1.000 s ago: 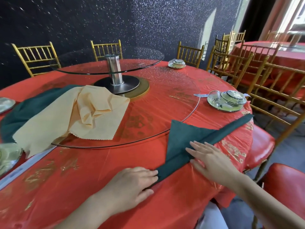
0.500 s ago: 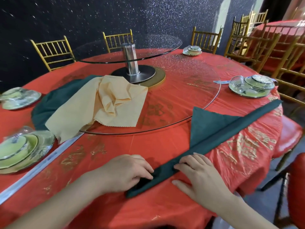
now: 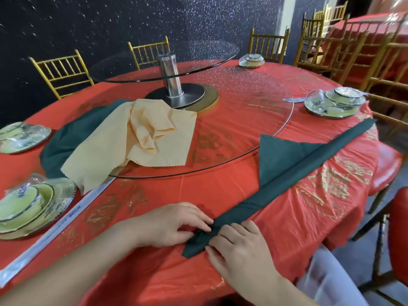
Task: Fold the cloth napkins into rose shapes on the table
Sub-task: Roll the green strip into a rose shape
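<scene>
A dark green napkin lies on the red table, rolled into a long band running from near me up to the right, with a triangular flap pointing left of the band. My left hand and my right hand both pinch the band's near end, fingers bent on the cloth. A crumpled yellow napkin lies over another green napkin on the glass turntable's left side.
A two-tier glass turntable with a steel post fills the table's middle. Wrapped dish sets sit at left, far left, right and back. Gold chairs ring the table; red seats stand at right.
Both hands slid down the rolled band to its near end and now pinch it there. My view turned left, showing more of the plates on that side.
</scene>
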### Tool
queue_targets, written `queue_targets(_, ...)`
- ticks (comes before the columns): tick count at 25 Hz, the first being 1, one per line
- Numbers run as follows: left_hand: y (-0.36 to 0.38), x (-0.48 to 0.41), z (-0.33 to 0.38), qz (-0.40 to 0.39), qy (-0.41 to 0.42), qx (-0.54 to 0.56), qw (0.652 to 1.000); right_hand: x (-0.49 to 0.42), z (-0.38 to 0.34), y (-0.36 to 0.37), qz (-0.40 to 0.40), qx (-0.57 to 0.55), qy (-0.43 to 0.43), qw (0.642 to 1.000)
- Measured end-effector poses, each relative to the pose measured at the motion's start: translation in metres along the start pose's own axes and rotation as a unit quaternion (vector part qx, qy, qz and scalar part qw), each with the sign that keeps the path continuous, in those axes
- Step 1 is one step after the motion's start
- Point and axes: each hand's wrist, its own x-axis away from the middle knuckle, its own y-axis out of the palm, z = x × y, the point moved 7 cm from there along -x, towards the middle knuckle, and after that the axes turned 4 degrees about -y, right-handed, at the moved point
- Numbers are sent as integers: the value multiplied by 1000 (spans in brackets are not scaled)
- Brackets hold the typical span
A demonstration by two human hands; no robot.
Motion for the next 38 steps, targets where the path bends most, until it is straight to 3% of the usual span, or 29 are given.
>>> queue_targets(6, -2, -8, -4, -7, -8, 28, 1000, -4, 0, -5, 11, 3, 42, 999)
queue_targets(12, -4, -20, -2, -12, -42, 52, 998, 2, 30, -12, 32, -27, 162, 986)
queue_targets(17, -1, -39, 7, 33, -87, 30, 995, 6, 35, -12, 14, -15, 177, 984)
queue_targets(24, -7, -45, 14, 66, -95, 34, 993, 4, 23, -13, 7, 20, 93, 995)
queue_targets(28, -17, -33, 13, 123, -71, 114, 983, 4, 29, -10, 5, 10, 126, 992)
queue_targets(31, -17, -23, 11, 67, -47, 171, 982, 6, 37, -8, -4, -11, 167, 986)
queue_targets(38, -7, -44, 11, 34, -84, 99, 991, 7, 47, -20, 19, -13, 175, 984)
